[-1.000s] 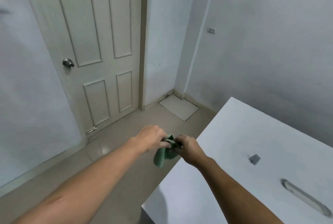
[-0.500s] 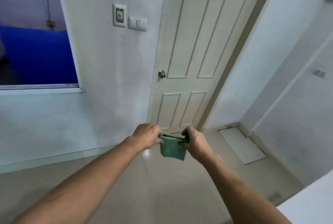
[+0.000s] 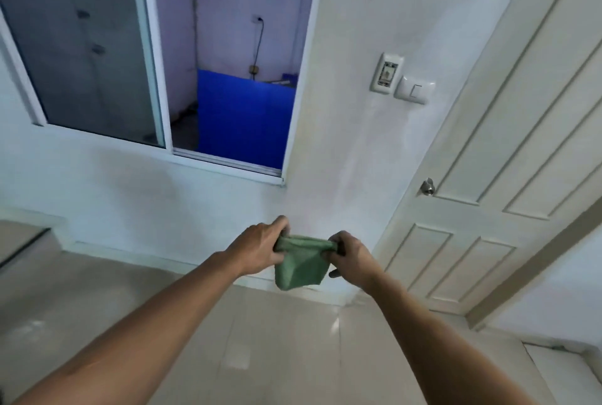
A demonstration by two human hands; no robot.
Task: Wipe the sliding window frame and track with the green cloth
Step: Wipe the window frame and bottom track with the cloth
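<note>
The left hand (image 3: 260, 249) and the right hand (image 3: 350, 254) each hold one top corner of the green cloth (image 3: 301, 263). The fingers of both hands are curled tight on the cloth, so it is pinched at both ends. Its top edge is pulled flat between the two hands, and the rest hangs down in a loose fold. The cloth is up in the air, above the floor (image 3: 260, 339) and in front of the wall. It touches nothing but the hands. The window (image 3: 163, 78) is higher up on the wall, to the left. Its track (image 3: 228, 163) runs along the bottom, well apart from the cloth. A door (image 3: 505, 176) stands to the right.
</note>
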